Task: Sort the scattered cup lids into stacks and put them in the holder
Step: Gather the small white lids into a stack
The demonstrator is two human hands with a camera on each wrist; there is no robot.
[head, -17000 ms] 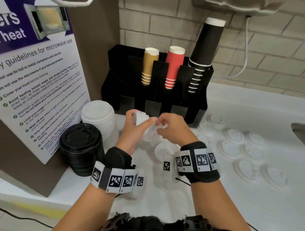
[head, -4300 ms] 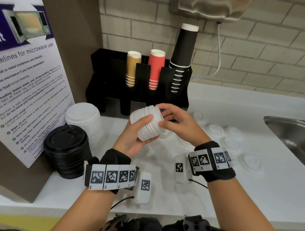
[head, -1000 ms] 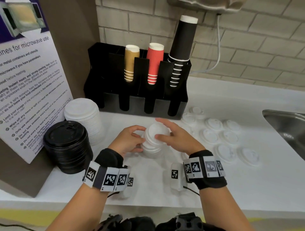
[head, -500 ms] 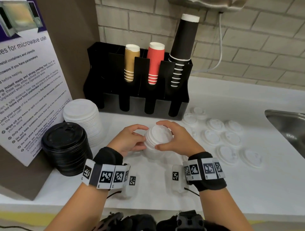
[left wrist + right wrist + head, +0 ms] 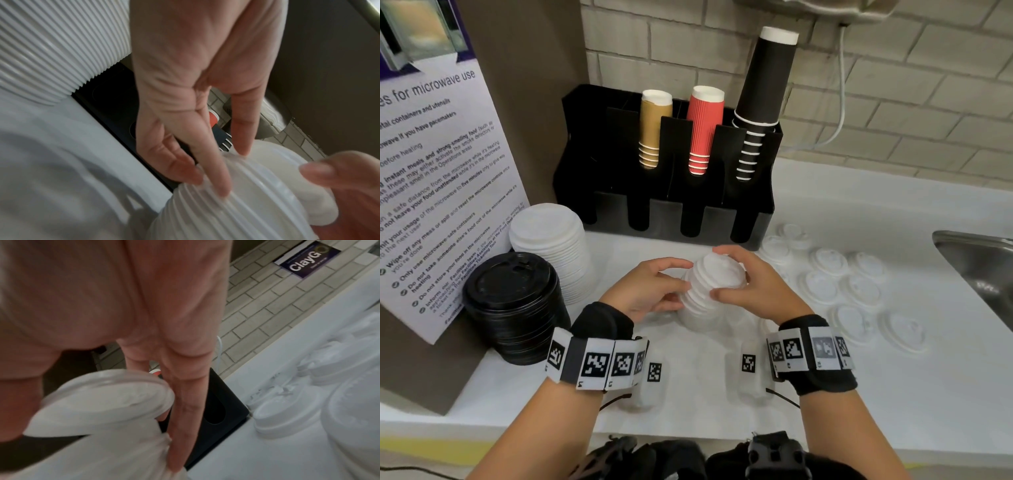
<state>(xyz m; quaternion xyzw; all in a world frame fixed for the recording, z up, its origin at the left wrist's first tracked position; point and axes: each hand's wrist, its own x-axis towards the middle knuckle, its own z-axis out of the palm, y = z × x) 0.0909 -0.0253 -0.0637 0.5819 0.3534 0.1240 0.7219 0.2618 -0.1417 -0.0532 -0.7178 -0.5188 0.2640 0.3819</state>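
Observation:
A stack of small white lids (image 5: 710, 287) stands on the white counter (image 5: 893, 394) in front of the black holder (image 5: 667, 209). My left hand (image 5: 654, 291) grips the stack's left side with thumb and curled fingers (image 5: 205, 165). My right hand (image 5: 743, 284) grips its right side and top, fingers (image 5: 180, 402) running down the far side. The stack of small white lids (image 5: 246, 203) fills the lower part of the left wrist view, and shows blurred as the stack (image 5: 102, 410) in the right wrist view. Several loose small white lids (image 5: 856, 291) lie scattered to the right.
A tall stack of larger white lids (image 5: 553, 243) and a stack of black lids (image 5: 513, 301) stand at the left beside a microwave notice board (image 5: 438, 192). The holder carries brown, red and black cup stacks. A steel sink (image 5: 983, 263) sits at the right edge.
The lid stack was held up sideways between both hands some seconds ago; it now stands upright on the counter. Over the last second both hands kept gripping it with slight shifts.

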